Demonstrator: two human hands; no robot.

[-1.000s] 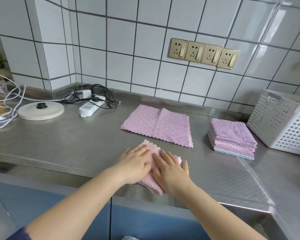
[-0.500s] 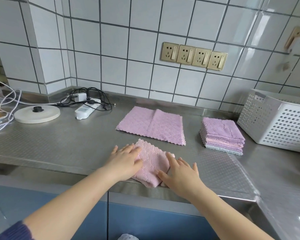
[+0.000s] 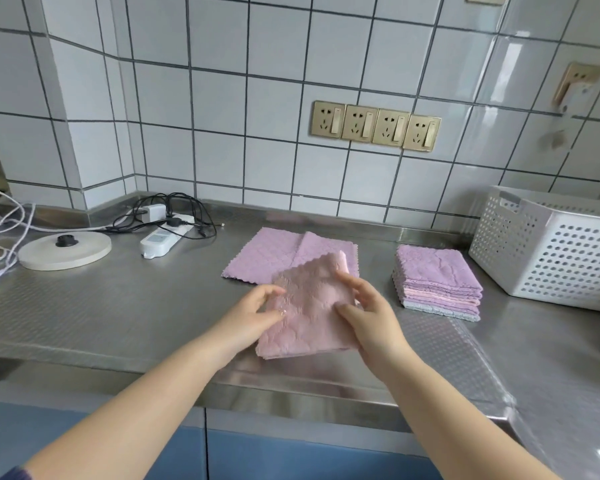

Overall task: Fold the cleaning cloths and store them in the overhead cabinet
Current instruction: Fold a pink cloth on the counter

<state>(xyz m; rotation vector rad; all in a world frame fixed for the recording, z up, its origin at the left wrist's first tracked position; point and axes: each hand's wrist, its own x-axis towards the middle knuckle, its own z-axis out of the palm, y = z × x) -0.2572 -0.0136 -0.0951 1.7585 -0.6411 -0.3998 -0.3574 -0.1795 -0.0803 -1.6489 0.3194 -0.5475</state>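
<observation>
A folded pink cloth is held just above the steel counter, tilted toward me. My left hand grips its left edge and my right hand grips its right edge. Behind it a purple cloth lies flat and half unfolded on the counter. A stack of folded purple and pink cloths sits to the right of my hands. No cabinet is in view.
A white perforated basket stands at the right, next to the stack. A white power strip with black cables and a round white kettle base lie at the back left. Wall sockets sit on the tiled wall. The counter's front edge is near me.
Both hands were pressing the pink cloth flat on the counter. Now they have taken its edges and lifted it off the surface. The camera tilted upward.
</observation>
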